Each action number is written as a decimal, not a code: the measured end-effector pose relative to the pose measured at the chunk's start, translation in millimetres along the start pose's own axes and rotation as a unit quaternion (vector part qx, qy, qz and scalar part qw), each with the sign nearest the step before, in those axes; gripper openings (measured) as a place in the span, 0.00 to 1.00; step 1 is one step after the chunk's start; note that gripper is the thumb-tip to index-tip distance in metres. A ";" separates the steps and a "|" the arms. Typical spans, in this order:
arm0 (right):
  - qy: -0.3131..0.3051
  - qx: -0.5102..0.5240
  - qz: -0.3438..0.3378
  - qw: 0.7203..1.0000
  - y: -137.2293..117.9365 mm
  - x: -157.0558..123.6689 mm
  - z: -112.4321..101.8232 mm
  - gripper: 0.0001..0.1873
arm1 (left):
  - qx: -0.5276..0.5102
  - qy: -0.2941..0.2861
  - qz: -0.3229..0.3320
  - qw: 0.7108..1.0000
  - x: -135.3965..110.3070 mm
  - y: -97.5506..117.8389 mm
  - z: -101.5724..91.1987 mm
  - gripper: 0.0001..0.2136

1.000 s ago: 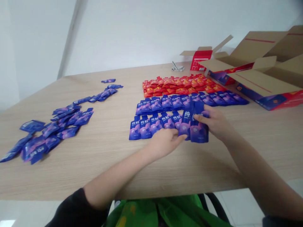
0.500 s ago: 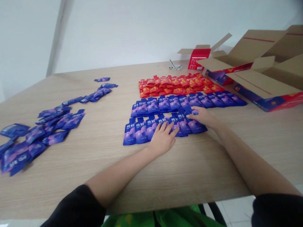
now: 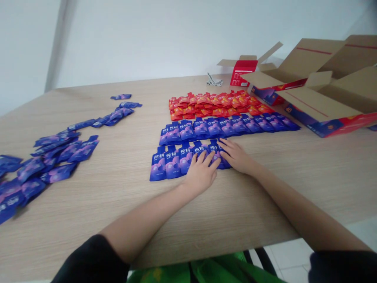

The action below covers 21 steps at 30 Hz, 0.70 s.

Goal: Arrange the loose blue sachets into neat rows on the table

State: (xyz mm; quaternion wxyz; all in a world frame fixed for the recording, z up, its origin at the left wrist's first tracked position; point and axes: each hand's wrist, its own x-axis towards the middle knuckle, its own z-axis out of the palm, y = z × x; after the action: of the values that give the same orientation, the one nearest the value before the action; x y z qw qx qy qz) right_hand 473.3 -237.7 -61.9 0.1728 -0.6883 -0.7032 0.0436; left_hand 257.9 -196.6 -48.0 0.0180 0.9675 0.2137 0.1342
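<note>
Blue pouches in a short, overlapping row (image 3: 185,160) lie flat on the near middle of the wooden table (image 3: 118,212), and both hands rest over them: the left hand (image 3: 202,173) with its fingers spread apart across the middle of the row, the right hand (image 3: 236,156) with its fingers extended, loosely parted, over the right end. Beyond lie a longer blue row (image 3: 226,126) and, farther still, red pouches (image 3: 218,103) — with open cardboard boxes (image 3: 309,104) at the far right. Loose blue pouches (image 3: 70,151) straggle along the left side.
</note>
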 end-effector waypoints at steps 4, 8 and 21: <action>-0.004 -0.019 -0.002 1.000 4.9 2.2 4.3 0.29 | 0.007 -0.002 0.002 1.000 2.8 3.4 -1.5 0.20; 0.006 -0.032 0.004 0.999 6.1 4.3 4.1 0.29 | 0.019 -0.008 -0.009 1.000 5.1 9.0 -5.2 0.19; 0.013 -0.036 -0.050 0.998 -2.1 -3.4 8.5 0.30 | -0.023 0.008 -0.008 1.000 -6.1 6.6 -15.0 0.21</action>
State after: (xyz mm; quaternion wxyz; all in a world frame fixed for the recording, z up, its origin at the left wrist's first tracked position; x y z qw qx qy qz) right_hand 468.7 -239.7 -69.8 0.1591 -0.6587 -0.7354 0.0009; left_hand 251.2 -205.5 -34.5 0.0397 0.9640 0.2181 0.1471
